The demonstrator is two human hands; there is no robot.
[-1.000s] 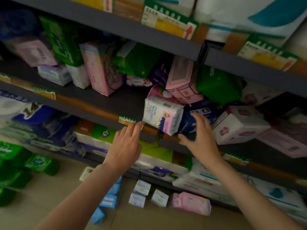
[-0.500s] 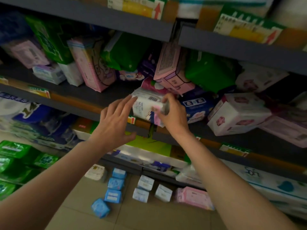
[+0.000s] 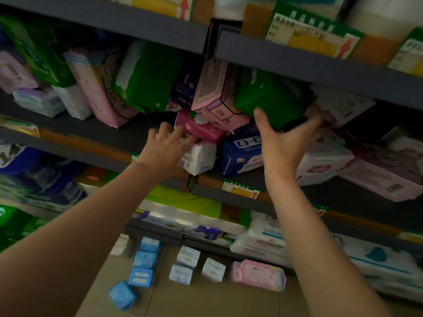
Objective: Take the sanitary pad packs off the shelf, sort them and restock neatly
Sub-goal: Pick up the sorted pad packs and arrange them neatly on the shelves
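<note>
The middle shelf (image 3: 91, 133) is crowded with jumbled sanitary pad packs. My left hand (image 3: 167, 147) lies over the top of a small white pack (image 3: 201, 157) that sits at the shelf's front edge, fingers curled onto it. My right hand (image 3: 283, 145) is raised to the right of it, thumb and fingers spread wide against the lower edge of a green pack (image 3: 270, 94). A tilted pale pink pack (image 3: 215, 101), a magenta pack (image 3: 199, 128) and a dark blue pack (image 3: 240, 154) lie between my hands.
More green, pink and white packs (image 3: 96, 88) lean at the shelf's left, and white floral packs (image 3: 325, 159) lie at the right. On the floor stand several small blue packs (image 3: 144, 259), white ones (image 3: 187, 257) and a pink pack (image 3: 258, 273). The lower shelf holds large tissue bundles (image 3: 377, 259).
My right hand let go of the white pack and rose to the right, to the green pack. My left hand moved in onto the white pack, which now sits on the shelf edge.
</note>
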